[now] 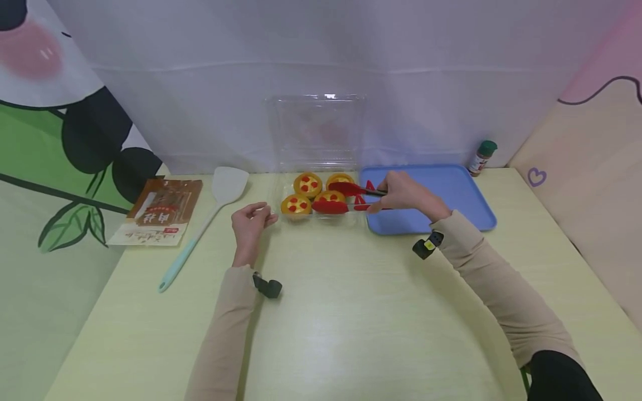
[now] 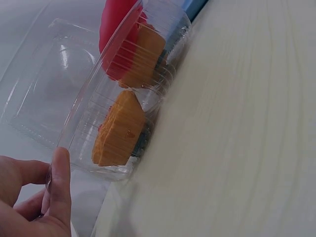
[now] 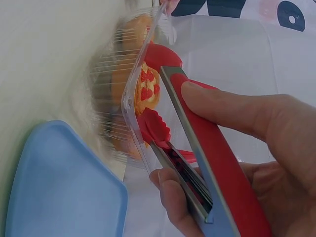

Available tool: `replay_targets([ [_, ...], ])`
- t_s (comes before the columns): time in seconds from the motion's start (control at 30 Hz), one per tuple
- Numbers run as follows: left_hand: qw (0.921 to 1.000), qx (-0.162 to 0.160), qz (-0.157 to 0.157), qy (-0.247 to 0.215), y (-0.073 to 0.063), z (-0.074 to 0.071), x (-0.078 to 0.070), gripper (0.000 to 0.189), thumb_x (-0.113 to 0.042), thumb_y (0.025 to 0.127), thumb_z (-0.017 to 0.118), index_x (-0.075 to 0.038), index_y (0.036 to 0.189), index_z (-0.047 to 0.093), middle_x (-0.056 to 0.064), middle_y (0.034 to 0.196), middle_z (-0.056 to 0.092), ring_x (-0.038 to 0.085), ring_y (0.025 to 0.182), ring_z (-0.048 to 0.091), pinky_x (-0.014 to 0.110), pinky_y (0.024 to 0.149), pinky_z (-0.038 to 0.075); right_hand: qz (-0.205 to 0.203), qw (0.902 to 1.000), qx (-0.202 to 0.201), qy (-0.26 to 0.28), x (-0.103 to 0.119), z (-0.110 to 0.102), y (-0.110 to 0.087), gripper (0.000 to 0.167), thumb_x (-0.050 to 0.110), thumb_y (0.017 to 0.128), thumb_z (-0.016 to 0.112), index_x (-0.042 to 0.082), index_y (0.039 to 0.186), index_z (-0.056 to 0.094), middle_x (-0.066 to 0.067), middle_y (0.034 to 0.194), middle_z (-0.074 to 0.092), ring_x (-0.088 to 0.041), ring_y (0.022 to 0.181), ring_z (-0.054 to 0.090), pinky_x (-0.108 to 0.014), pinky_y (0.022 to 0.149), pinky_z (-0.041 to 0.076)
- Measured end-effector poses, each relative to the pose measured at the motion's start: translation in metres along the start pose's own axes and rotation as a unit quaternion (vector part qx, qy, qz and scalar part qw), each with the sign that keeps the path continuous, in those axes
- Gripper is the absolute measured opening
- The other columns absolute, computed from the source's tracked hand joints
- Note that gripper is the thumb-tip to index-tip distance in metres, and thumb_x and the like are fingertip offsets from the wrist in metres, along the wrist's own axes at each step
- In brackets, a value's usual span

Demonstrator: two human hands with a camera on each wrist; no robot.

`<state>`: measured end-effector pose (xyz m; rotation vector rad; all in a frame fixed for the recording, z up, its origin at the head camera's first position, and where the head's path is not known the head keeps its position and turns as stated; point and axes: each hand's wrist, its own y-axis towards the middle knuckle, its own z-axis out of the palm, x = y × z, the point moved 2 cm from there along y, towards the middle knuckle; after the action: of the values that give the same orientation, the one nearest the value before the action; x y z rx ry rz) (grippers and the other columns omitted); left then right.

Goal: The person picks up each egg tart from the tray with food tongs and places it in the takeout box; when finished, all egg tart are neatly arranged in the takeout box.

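Note:
A clear plastic box (image 2: 79,106) with its lid (image 1: 321,131) raised holds several egg tarts (image 1: 307,185) with red pieces on top. My left hand (image 1: 251,225) pinches the box's left rim between thumb and fingers. In my right hand (image 1: 408,192) is a pair of red-and-silver tongs (image 3: 217,153), held from the right. The tongs' red heads (image 1: 330,208) are spread on either side of the front right tart (image 3: 148,89), inside the box. Whether they squeeze this tart I cannot tell.
Right of the box lies a blue tray (image 1: 431,220), with a green-capped bottle (image 1: 481,157) behind its far right corner. On the left are a spatula (image 1: 228,186) with a pale green handle and a brown-and-white packet (image 1: 163,214). A white cloth (image 1: 210,111) hangs along the table's back edge.

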<state>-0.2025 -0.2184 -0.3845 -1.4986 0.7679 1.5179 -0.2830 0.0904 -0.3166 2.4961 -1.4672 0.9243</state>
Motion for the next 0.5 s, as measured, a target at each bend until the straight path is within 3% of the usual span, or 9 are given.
replay_targets([
  [0.23,1.0,-0.001,-0.006,-0.001,0.004,-0.002,0.003,0.033,0.004,0.092,0.06,0.018,0.122,0.056,0.009,0.08,0.058,0.007,0.059,0.067,0.021,0.069,0.063,0.009,1.0,0.002,0.003,0.0,-0.001,-0.001,0.042,0.03,0.078,0.082,0.013,0.057,0.05,0.004,0.052,0.027,-0.009,0.048,0.019,-0.022,0.047,0.015],
  [0.5,0.9999,-0.009,-0.003,-0.002,0.017,-0.003,0.02,0.033,-0.001,0.093,0.061,0.013,0.123,0.058,0.007,0.082,0.057,0.004,0.059,0.066,0.017,0.068,0.061,-0.003,1.0,-0.003,0.003,-0.002,-0.002,-0.007,0.043,0.029,0.08,0.081,0.013,0.058,0.047,0.004,0.052,0.026,-0.01,0.05,0.02,-0.023,0.048,0.016],
])
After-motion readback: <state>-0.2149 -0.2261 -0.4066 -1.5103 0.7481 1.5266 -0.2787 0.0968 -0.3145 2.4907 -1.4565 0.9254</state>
